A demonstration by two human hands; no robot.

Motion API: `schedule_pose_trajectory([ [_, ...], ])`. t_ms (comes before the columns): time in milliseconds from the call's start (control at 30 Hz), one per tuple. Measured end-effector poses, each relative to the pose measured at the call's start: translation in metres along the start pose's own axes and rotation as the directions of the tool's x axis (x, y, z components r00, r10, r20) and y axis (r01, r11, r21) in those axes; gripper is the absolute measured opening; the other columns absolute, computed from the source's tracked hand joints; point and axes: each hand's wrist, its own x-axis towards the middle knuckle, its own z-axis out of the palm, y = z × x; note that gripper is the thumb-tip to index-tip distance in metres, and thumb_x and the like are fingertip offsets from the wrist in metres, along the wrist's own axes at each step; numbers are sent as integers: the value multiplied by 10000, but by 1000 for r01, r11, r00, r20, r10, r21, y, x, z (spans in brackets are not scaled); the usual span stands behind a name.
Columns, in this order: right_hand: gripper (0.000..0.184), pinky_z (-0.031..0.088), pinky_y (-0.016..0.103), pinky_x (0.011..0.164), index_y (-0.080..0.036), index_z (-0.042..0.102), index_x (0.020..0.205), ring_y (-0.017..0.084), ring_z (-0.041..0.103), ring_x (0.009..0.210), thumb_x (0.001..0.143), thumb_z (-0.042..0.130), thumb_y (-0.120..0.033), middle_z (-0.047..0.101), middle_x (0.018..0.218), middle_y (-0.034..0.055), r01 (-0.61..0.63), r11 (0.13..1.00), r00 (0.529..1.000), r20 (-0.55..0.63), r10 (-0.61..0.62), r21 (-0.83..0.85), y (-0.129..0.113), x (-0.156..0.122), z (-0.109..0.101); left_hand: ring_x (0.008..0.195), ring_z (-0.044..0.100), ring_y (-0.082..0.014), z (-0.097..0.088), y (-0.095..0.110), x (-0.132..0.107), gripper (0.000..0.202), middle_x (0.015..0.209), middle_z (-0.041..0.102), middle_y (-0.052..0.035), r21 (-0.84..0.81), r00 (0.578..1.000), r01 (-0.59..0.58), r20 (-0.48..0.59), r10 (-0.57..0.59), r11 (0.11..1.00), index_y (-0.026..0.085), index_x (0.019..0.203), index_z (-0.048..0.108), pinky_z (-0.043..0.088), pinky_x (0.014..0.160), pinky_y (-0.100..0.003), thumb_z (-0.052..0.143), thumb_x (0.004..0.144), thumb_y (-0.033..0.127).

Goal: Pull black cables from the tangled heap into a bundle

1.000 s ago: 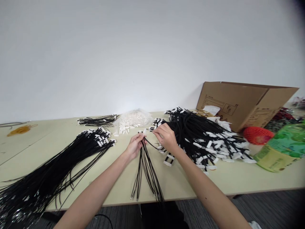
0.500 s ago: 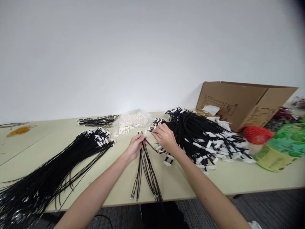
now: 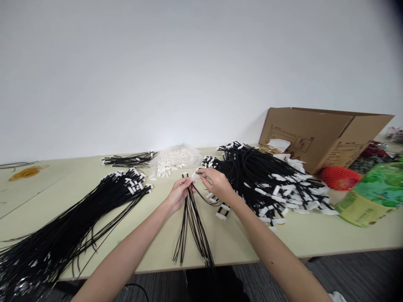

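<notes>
Head view: behind your table [image 3: 270, 241] rises a pale wall [image 3: 176, 75]. Heaps of black, white-tipped cords lie on both sides of you, the left heap [image 3: 75, 209] stretching to the table's near edge, the right heap [image 3: 252, 167] in front of a cardboard box [image 3: 296, 134]. Near that box sits a green and yellow plastic package [image 3: 367, 199]. Your working cords [image 3: 196, 222] lie between the heaps, fanning toward you from your left hand. A clear bag [image 3: 192, 155] of white pieces is beyond them. Your right hand [image 3: 217, 184] has thumb and forefinger pinched on a thin cord end; your left hand [image 3: 180, 192] closes its fingers round the cord tops, beside a small white piece [image 3: 194, 175]. You cannot tell whether the right fingertips touch it.
</notes>
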Motion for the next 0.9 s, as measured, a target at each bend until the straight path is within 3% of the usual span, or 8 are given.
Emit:
schedule_pose_trajectory([
  [467, 156, 464, 327, 805, -174, 533, 867, 181, 562, 911, 857, 384, -130, 618, 950, 74, 33, 998, 998, 46, -31, -48, 2, -1, -3, 505, 526, -71, -1, -1, 0, 238, 668, 563, 8, -2, 1000, 24, -2, -24, 1000, 117, 685, 618, 408, 530, -202, 736, 575, 292],
  [667, 182, 450, 325, 816, -178, 497, 992, 187, 561, 955, 840, 406, -136, 604, 1004, 90, -115, 993, 989, 96, 111, 38, -4, 0, -3, 510, 524, -71, 0, 0, -1, 237, 698, 570, 2, 14, 1000, 12, 2, -12, 1000, 122, 688, 614, 413, 538, -208, 736, 575, 291],
  [900, 89, 440, 294, 772, -195, 431, 767, 169, 578, 939, 832, 407, -140, 605, 1031, 85, -209, 950, 973, 150, 177, 230, -4, 2, -3, 505, 505, -77, 0, 0, -1, 235, 616, 539, 7, 56, 998, 33, 43, -36, 998, 120, 683, 612, 412, 541, -217, 716, 606, 316],
])
